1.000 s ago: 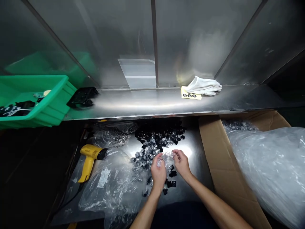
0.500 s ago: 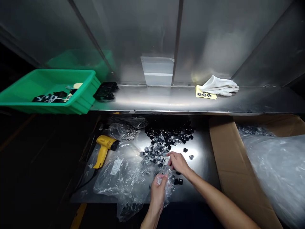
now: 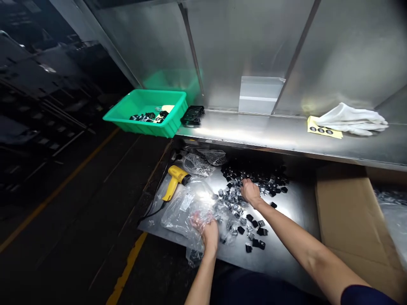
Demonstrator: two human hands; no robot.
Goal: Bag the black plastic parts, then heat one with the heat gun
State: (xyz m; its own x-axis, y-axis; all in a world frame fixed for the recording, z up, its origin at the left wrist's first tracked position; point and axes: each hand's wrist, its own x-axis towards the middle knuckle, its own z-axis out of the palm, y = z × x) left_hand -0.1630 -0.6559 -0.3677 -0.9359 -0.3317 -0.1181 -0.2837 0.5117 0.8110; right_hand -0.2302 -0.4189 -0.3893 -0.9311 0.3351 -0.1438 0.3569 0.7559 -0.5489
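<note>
My left hand [image 3: 208, 228] is at a crumpled clear plastic bag [image 3: 181, 216], its fingers curled into the film and partly covered by it. Small black and clear-wrapped parts [image 3: 233, 201] lie heaped to the right of that hand. My right hand [image 3: 250, 191] reaches into the heap with its fingers bent together; whatever is between the fingertips is hidden. Several loose black parts [image 3: 259, 244] are scattered on the metal tray [image 3: 286, 237] below my right forearm.
A yellow heat gun [image 3: 174, 180] lies left of the bag, its cord trailing down. The shelf behind carries a green bin [image 3: 174, 129], a black object [image 3: 193, 116], yellow stickers [image 3: 324, 130] and white gloves [image 3: 352, 118]. An open cardboard box [image 3: 346, 212] stands at right.
The view has swung left. My right hand has moved away from my left hand, farther into the heap. My left hand has shifted left over the plastic, and more loose parts show on the tray.
</note>
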